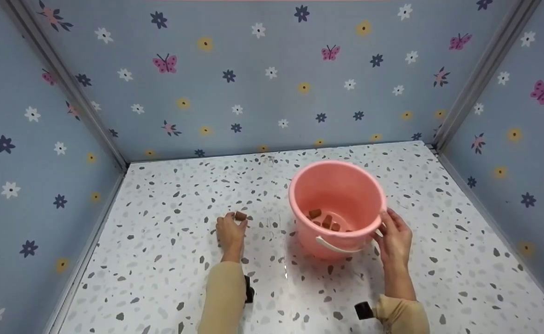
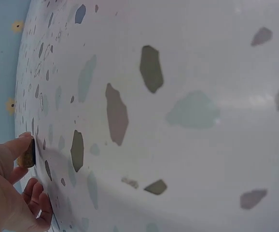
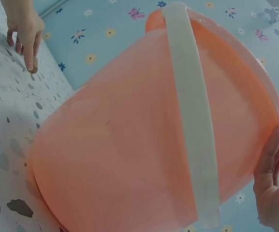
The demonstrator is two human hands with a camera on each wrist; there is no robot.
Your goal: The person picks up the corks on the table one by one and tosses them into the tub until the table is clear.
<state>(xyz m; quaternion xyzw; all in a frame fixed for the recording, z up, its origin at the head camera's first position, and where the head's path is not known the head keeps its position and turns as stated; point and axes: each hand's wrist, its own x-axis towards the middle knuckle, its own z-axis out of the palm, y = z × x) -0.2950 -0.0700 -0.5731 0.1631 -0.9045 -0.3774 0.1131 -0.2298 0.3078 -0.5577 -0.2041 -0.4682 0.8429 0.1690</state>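
Note:
My left hand (image 1: pixel 230 235) pinches a small brown cylinder (image 1: pixel 240 216) between thumb and fingers, low at the tabletop. In the left wrist view the cylinder (image 2: pixel 27 157) shows at the fingertips, close over the surface. To its right stands a pink bucket (image 1: pixel 313 242), its mouth tilted toward me. My right hand (image 1: pixel 397 239) grips the bucket's rim on the right side, thumb and fingers about the edge. Several like brown pieces (image 1: pixel 327 221) lie on the bucket's bottom, partly hidden by the near rim. A white handle (image 1: pixel 334 247) hangs down the front of the bucket.
The white speckled tabletop (image 1: pixel 169 260) is bounded by blue panels with flowers and butterflies at the back (image 1: pixel 253 97), left (image 1: pixel 35 185) and right (image 1: pixel 531 153). Grey metal posts stand at both back corners. Black wrist devices (image 1: pixel 364 311) sit at both sleeves.

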